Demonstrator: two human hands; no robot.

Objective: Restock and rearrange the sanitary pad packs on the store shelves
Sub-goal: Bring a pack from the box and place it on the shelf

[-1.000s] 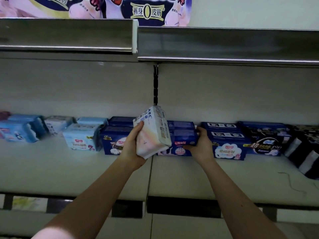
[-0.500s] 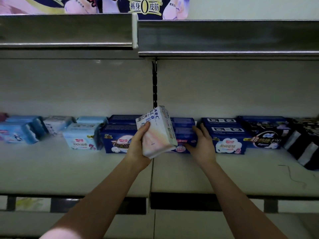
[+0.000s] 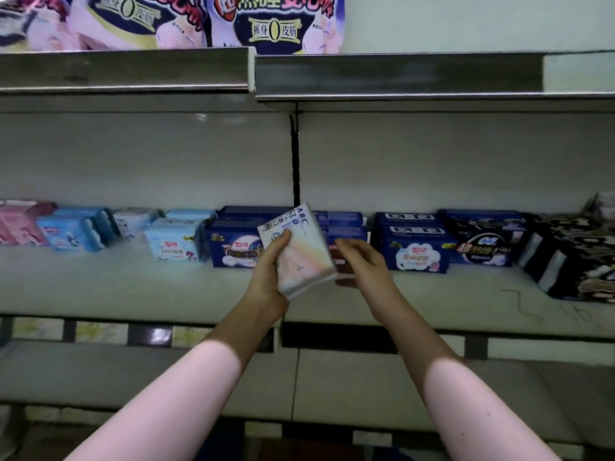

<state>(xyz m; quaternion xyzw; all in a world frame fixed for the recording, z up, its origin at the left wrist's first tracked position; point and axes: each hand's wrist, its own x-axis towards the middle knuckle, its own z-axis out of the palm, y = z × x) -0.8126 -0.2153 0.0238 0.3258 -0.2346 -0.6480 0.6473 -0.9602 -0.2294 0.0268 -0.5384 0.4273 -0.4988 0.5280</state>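
Step in hand: placing a pack. We hold the white pack (image 3: 299, 251) in the left hand (image 3: 268, 274), fingers and thumb wrapped round its lower end. The pack is tilted, in front of the row on the shelf (image 3: 133, 287), directly below the black upright (image 3: 294, 161). The right hand (image 3: 364, 266) is at the dark blue stack (image 3: 346, 224), just right of the upright; we cannot tell whether it grips anything. Next move, in our judgement: open a gap below the upright, then seat the white pack face forward.
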